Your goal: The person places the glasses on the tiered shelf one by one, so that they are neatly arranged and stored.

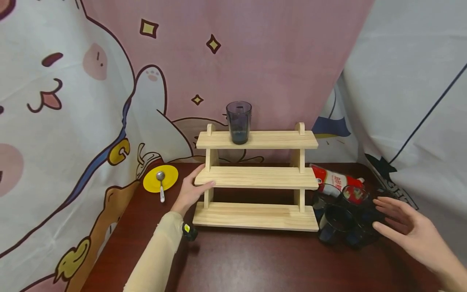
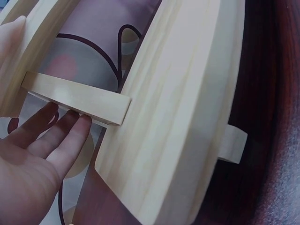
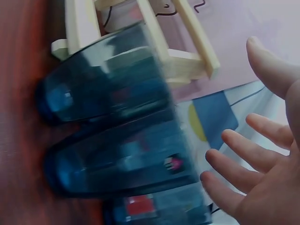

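A three-tier wooden display shelf (image 1: 255, 177) stands on the dark table, with one tinted drinking glass (image 1: 238, 122) upright on its top tier. My left hand (image 1: 191, 190) holds the left end of the shelf, thumb over the middle tier. In the left wrist view, fingers (image 2: 65, 150) touch the side upright (image 2: 79, 96). To the right of the shelf several more tinted glasses (image 1: 336, 223) stand close together. My right hand (image 1: 412, 227) is beside them with fingers spread and holds nothing. Two of these glasses (image 3: 122, 157) appear large in the right wrist view, apart from the fingers.
Behind the glasses lies a red and white packet (image 1: 335, 178). A yellow plate (image 1: 149, 180) with a spoon (image 1: 161, 186) on it rests at the left. Patterned cloth (image 1: 277, 61) hangs behind and at the sides of the table (image 1: 251, 259).
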`<state>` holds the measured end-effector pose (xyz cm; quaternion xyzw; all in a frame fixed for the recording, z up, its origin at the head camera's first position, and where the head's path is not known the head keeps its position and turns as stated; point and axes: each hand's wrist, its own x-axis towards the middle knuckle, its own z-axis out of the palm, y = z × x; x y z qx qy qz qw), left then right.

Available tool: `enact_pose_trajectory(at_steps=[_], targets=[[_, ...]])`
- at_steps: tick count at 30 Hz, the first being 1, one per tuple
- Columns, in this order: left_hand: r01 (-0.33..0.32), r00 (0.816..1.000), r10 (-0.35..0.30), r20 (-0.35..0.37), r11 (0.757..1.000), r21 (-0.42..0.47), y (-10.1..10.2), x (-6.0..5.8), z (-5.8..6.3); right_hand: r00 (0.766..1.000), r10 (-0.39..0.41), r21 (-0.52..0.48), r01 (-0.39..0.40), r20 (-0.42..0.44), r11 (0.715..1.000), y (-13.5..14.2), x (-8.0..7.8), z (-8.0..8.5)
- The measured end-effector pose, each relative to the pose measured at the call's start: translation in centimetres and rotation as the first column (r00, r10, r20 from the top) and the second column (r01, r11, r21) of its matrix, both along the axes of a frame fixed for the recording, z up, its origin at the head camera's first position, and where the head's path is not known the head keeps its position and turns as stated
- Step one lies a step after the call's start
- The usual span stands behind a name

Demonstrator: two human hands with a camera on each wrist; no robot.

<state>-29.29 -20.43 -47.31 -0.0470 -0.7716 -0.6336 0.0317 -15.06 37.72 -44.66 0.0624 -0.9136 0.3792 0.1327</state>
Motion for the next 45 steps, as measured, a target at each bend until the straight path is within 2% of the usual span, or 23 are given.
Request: enact_pose_trajectory(at_steps=[1, 4, 11, 16, 20, 23, 26, 30, 36, 41, 45], targets=[[0.002, 1.0, -0.002, -0.001, 1.0, 0.001, 0.1, 0.3, 0.4, 1.0, -0.009, 0.001, 0.009, 0.008, 1.0, -0.1, 0.2, -0.4], [0.0, 1.0, 0.0, 0.001, 1.0, -0.003, 0.1, 0.3, 0.4, 0.999, -0.042, 0.005, 0.042, 0.016, 0.999, -0.3, 0.8, -1.4], [-0.004, 1.0, 0.004, 0.005, 1.0, -0.019, 0.2, 0.4, 0.6, 0.989, -0.144, 0.008, 0.144, -0.016, 0.99, -0.6, 1.5, -2.5], [-0.002, 1.0, 0.002, -0.005, 1.0, -0.023, 0.2, 0.6, 0.8, 0.981, -0.191, 0.002, 0.191, 0.023, 0.982, -0.8, 1.9, -3.9], [-0.001, 1.0, 0.001, -0.011, 1.0, -0.028, 0.2, 0.6, 0.9, 0.979, -0.194, -0.05, 0.198, 0.064, 0.979, -0.8, 1.8, -5.2], [-0.001, 1.0, 0.001, -0.005, 1.0, -0.031, 0.2, 0.6, 0.8, 0.974, -0.187, -0.076, 0.198, 0.131, 0.977, -0.8, 1.5, -5.9], [-0.002, 1.0, 0.002, 0.004, 1.0, -0.03, 0.2, 0.6, 0.8, 0.965, -0.191, -0.066, 0.205, 0.178, 0.977, -0.8, 1.2, -6.5], [-0.005, 1.0, 0.005, 0.009, 1.0, -0.027, 0.2, 0.5, 0.6, 0.969, -0.187, -0.076, 0.201, 0.162, 0.977, -1.0, 0.6, -7.3], [-0.006, 1.0, 0.006, 0.013, 0.999, -0.032, 0.2, 0.5, 0.5, 0.965, -0.2, -0.159, 0.227, 0.17, 0.961, -1.4, 0.3, -8.3], [-0.008, 1.0, 0.009, 0.019, 1.0, -0.028, 0.2, 0.4, 0.4, 0.966, -0.203, -0.234, 0.236, 0.158, 0.943, -1.6, 0.3, -8.6], [-0.009, 1.0, 0.01, 0.017, 1.0, -0.021, 0.2, 0.4, 0.5, 0.956, -0.242, -0.247, 0.278, 0.168, 0.928, -1.7, 0.3, -8.5]])
